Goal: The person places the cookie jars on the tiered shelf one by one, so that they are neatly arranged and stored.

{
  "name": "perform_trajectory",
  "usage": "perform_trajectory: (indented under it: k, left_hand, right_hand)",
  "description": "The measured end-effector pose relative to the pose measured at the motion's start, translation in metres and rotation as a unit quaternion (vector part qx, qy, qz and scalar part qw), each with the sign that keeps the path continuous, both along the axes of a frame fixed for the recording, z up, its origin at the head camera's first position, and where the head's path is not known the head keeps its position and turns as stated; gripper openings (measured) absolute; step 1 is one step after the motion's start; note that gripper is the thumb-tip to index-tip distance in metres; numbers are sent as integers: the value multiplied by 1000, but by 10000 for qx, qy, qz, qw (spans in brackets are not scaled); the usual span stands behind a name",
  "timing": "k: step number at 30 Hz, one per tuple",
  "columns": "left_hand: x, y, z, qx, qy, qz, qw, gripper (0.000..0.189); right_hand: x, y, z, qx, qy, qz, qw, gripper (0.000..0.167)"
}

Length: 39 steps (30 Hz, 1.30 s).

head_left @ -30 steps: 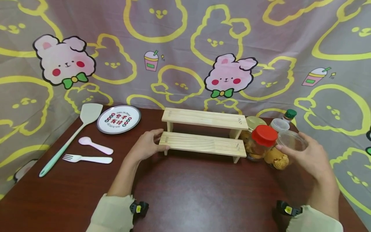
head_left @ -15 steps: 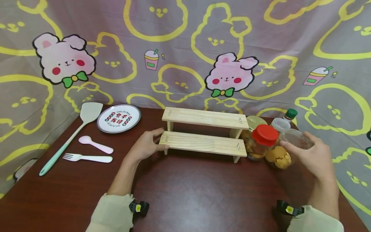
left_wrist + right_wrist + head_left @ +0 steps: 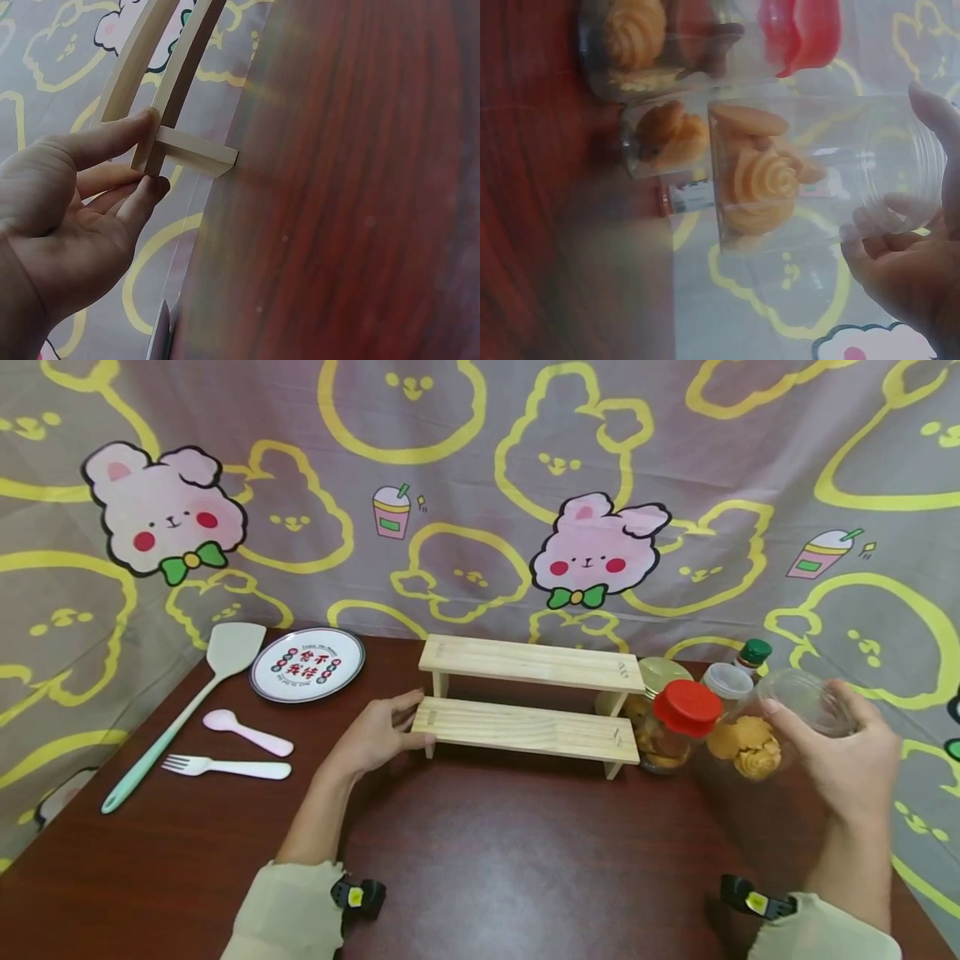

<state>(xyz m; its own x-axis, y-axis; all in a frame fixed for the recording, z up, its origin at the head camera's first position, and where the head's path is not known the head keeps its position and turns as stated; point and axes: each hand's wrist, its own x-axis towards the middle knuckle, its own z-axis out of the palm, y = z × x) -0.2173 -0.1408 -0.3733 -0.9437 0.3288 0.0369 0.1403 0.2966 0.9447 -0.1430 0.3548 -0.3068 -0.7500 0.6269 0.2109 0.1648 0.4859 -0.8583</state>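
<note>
My left hand (image 3: 371,739) pinches the left end of the lower board of a two-tier wooden shelf (image 3: 525,731). In the left wrist view, thumb and fingertips lie on opposite sides of that board end (image 3: 154,154). A clear jar (image 3: 750,747) of golden swirl cookies is gripped near its top by my right hand (image 3: 858,760). The right wrist view shows the jar (image 3: 780,172) raised off the tabletop, its cookies gathered at the bottom and thumb and fingers around the ridged neck. No lid shows on it.
A red-lidded cookie jar (image 3: 686,710) and a gold-lidded jar (image 3: 663,677) stand against the shelf's right end. Behind are a small translucent-lidded container (image 3: 727,681) and a green-capped bottle (image 3: 753,653). At left lie a plate (image 3: 307,668), turner (image 3: 234,652), pink spoon (image 3: 247,733) and white fork (image 3: 225,768).
My right hand has moved right and slightly up with the clear cookie jar, away from the red-lidded jar. My left hand stays on the shelf end.
</note>
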Motion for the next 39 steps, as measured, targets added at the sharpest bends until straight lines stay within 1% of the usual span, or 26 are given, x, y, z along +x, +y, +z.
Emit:
perform_trajectory:
  k: [2,6,9,15,21,22,24,28,29,31,33,34,35,36,38,39]
  left_hand:
    - [0,-2,-1,133,-101,4,9999,76]
    - [0,-6,-3,447,-353,42,9984,77]
    - [0,-8,-4,616,-499,81,9968,77]
    - [1,-9,-2,778,-610,91,9951,76]
    - [1,-7,-1,785,-677,84,9946,76]
    - [1,-7,-2,784,-684,75,9945,76]
    - [1,-7,-2,781,-686,63,9946,76]
    - [1,-6,-3,790,-659,44,9947,76]
    - [1,-6,-3,788,-658,41,9947,76]
    - [1,-5,-3,789,-661,26,9947,76]
    - [2,-4,-2,789,-673,16,9946,76]
    - [2,-4,-2,790,-683,21,9945,76]
    - [2,-4,-2,787,-687,25,9945,76]
    - [2,-4,-2,787,-688,29,9945,76]
    - [2,-3,-2,788,-685,41,9945,76]
    - [2,-3,-1,783,-684,44,9946,75]
  right_hand:
    - [2,-2,5,-31,364,-71,9993,79]
    - [6,-7,15,-15,1047,-2,9945,75]
    - [9,-12,20,82,1358,38,9907,74]
    - [16,-22,32,193,1866,117,9822,70]
    - [19,-30,43,96,2483,442,9676,65]
    - [19,-31,45,15,2572,495,9651,64]
    - [20,-34,48,27,2575,523,9649,64]
    - [20,-41,52,-311,2558,616,9643,64]
    - [21,-43,53,-238,2437,628,9675,65]
    - [20,-46,54,-463,2458,729,9655,66]
    - [20,-50,54,-429,2358,793,9676,67]
    - [19,-52,54,-594,2405,870,9649,67]
    - [19,-54,54,-609,2376,903,9652,68]
    - [18,-56,54,-684,2406,953,9635,69]
    - [17,-60,54,-500,2268,984,9677,69]
    - [16,-63,54,-516,2225,1019,9682,70]
